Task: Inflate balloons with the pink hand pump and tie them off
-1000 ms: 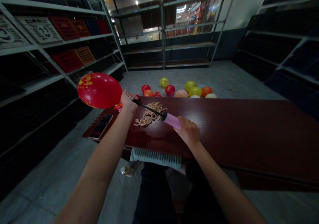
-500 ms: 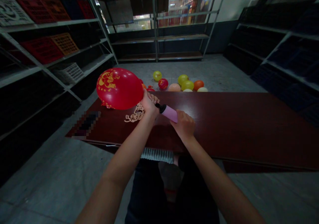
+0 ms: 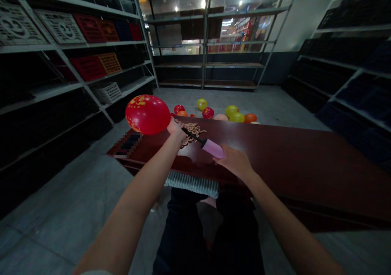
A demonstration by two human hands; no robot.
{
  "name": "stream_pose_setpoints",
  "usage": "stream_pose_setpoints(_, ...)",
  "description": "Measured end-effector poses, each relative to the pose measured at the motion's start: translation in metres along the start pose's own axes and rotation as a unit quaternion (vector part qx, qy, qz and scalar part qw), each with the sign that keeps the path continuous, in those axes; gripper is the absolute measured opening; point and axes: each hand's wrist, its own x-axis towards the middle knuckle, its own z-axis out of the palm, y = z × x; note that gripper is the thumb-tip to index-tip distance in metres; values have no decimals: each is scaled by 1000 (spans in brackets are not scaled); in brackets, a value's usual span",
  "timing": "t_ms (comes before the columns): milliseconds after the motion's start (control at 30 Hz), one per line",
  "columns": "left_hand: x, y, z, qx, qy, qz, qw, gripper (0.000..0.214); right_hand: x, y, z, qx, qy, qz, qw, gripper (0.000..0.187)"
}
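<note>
A red balloon (image 3: 148,114) with yellow print, swollen with air, is above the table's left part. My left hand (image 3: 176,127) is closed at its neck, where the front end of a balloon pump meets it; the nozzle is hidden by the fingers. Between my hands the pump's thin black rod shows, running into its pink barrel (image 3: 213,148). My right hand (image 3: 234,159) is wrapped round the back end of that barrel. Behind and below my left hand lies a heap of loose beige uninflated balloons (image 3: 194,131) on the table.
The dark red-brown table (image 3: 290,157) stretches to the right. A blurred-out flat object (image 3: 128,144) lies at its left end. Beyond it, several balloons (image 3: 236,117) rest on the floor. Shelves with crates (image 3: 91,67) stand left. A ribbed grey-blue cloth (image 3: 192,183) is at the front edge.
My right hand has drawn the pink barrel away from my left hand, so more black rod shows. The view has tilted up and shifted left, and the balloon appears lower and smaller.
</note>
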Motion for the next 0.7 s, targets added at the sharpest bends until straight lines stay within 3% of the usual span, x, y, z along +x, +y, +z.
stream_pose_setpoints(133,-5,31,-2,-23,-6,9,1000,41,-6,23,-13,-39,-6,-7,999,40)
stream_pose_setpoints(267,-25,40,0,-55,-14,27,998,44,-12,40,-15,-87,53,-6,995,34)
stream_pose_setpoints(467,-53,20,6,-103,-29,60,992,47,-19,40,-25,-105,86,-5,991,27)
stream_pose_setpoints(700,-75,-11,18,-87,-62,37,994,51,-6,0,-44,-109,87,-28,990,34)
